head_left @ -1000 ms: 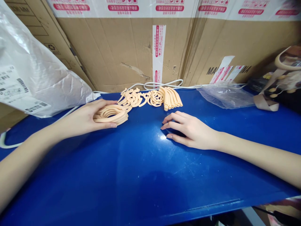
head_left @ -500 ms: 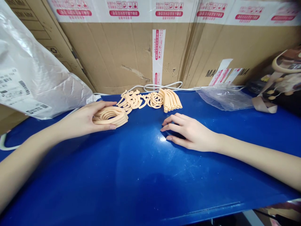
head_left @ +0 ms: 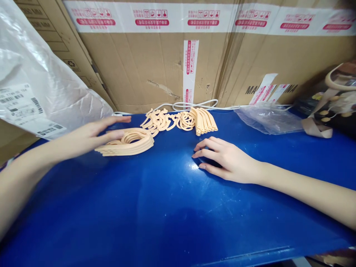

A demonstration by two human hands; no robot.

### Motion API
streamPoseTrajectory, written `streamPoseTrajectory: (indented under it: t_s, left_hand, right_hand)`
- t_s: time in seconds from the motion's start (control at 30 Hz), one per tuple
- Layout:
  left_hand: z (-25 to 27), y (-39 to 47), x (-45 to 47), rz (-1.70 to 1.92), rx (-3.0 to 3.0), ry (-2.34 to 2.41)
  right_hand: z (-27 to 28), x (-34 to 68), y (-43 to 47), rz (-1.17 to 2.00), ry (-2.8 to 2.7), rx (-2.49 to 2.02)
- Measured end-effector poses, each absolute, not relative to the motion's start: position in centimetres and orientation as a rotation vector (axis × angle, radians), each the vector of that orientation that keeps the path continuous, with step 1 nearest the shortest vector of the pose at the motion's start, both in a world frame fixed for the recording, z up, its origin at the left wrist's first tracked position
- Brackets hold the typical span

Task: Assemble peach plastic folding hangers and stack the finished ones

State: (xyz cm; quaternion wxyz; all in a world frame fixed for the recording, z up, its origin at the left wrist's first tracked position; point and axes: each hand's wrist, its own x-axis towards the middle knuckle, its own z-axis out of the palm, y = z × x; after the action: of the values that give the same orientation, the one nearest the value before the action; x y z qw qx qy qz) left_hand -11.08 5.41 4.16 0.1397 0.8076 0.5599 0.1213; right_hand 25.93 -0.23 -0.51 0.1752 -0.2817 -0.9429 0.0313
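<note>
A stack of curved, beige pieces with an open loop in the middle point(head_left: 130, 149) lies on the left of the blue table point(head_left: 167, 200). Over its left end is my left hand point(head_left: 94, 131), fingers stretched out and apart; whether the thumb touches the stack I cannot tell. My right hand point(head_left: 222, 157) rests on the table with fingers loosely bent and spread, holding nothing. Just beyond it stands a row of curved beige strips point(head_left: 205, 121). Beside them lie beige rings point(head_left: 186, 121) and a loose heap of small hooked beige pieces point(head_left: 157, 120).
Large cardboard boxes point(head_left: 144, 66) wall off the back. At left leans a silvery-white plastic parcel point(head_left: 69, 89). A white cable point(head_left: 194, 105) runs along the rear edge. A clear plastic bag point(head_left: 269, 120) and a ribbon-trimmed dark object point(head_left: 317, 128) are at right.
My left hand has let go of the stack, drawn back to the left and straightened its fingers. The view has shifted slightly. My right hand stays in place on the table.
</note>
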Motion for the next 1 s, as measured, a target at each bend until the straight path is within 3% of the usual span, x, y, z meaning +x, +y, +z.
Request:
streamPoseTrajectory:
  t_s: [0.4,1.0]
  left_hand:
    - [6.1,6.7,-14.7,0.267,2.319,1.737]
    - [3.7,8.2,-15.5,0.227,2.394,1.659]
  right_hand:
    - [-0.6,25.9,-0.2,0.091,-2.682,-0.802]
    - [-0.5,25.9,-0.3,0.106,-2.693,-0.824]
